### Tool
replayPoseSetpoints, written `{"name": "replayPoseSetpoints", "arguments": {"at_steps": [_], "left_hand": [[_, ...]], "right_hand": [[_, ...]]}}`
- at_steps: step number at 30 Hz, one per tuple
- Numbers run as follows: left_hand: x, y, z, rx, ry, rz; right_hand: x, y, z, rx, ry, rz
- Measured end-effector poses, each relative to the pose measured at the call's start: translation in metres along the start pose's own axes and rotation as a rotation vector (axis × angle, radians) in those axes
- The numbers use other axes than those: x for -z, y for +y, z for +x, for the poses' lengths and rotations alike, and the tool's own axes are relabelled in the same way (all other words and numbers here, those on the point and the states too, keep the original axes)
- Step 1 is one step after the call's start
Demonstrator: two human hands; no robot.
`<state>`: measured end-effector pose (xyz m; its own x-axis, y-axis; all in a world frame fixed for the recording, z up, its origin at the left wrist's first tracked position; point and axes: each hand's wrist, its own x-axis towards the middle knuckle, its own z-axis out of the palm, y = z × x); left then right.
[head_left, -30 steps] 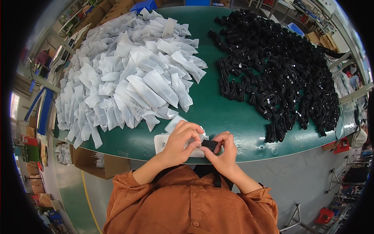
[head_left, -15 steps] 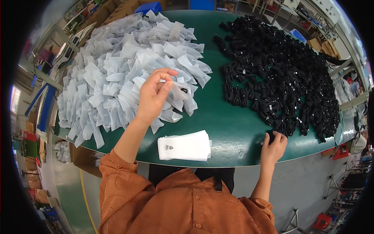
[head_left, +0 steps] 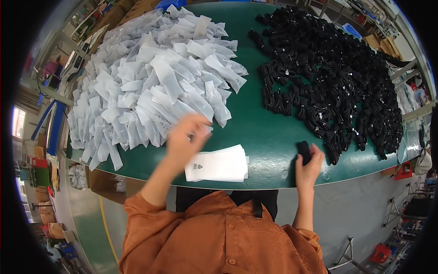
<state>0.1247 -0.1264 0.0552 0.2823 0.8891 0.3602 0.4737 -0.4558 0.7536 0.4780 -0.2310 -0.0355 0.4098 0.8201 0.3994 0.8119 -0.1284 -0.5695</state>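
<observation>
My right hand (head_left: 308, 168) grips a small bundled black cable (head_left: 303, 150) at the near right of the green table, thumb on one side and fingers on the other. Motion smears my left hand (head_left: 186, 139), which hangs just above the far left corner of a stack of white flat bags (head_left: 219, 165); its finger state does not show clearly. The stack lies near the table's front edge, with a small dark print on the top bag. Beyond my left hand rises a large heap of filled, frosted white bags (head_left: 137, 86).
A wide pile of black cable bundles (head_left: 328, 82) covers the right side of the green table (head_left: 248, 114). Cardboard boxes (head_left: 106, 185) stand under its left edge. Metal frame posts (head_left: 417, 112) rise at the right, and a blue bin (head_left: 351, 31) sits behind.
My left hand has let go of a filled bag at the heap and come down toward the stack. My right hand has drawn a cable bundle leftward from the pile's near edge.
</observation>
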Motion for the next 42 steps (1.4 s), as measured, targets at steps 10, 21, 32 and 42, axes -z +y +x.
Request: {"name": "replayPoseSetpoints", "arguments": {"at_steps": [10,21,32,42], "left_hand": [[-0.09,0.003,-0.077,-0.236,-0.25,0.167],[-0.082,0.008,-0.074,0.218,-0.23,-0.24],[-0.076,0.008,-0.067,-0.112,-0.265,-0.212],[-0.059,0.01,-0.048,0.178,-0.343,-0.631]], "right_hand": [[-0.023,-0.064,-0.032,0.211,-0.257,0.358],[-0.005,-0.088,-0.038,0.427,-0.399,0.225],[-0.008,-0.084,-0.046,0.053,-0.676,0.689],[-0.002,-0.097,-0.028,0.319,-0.331,0.777]]}}
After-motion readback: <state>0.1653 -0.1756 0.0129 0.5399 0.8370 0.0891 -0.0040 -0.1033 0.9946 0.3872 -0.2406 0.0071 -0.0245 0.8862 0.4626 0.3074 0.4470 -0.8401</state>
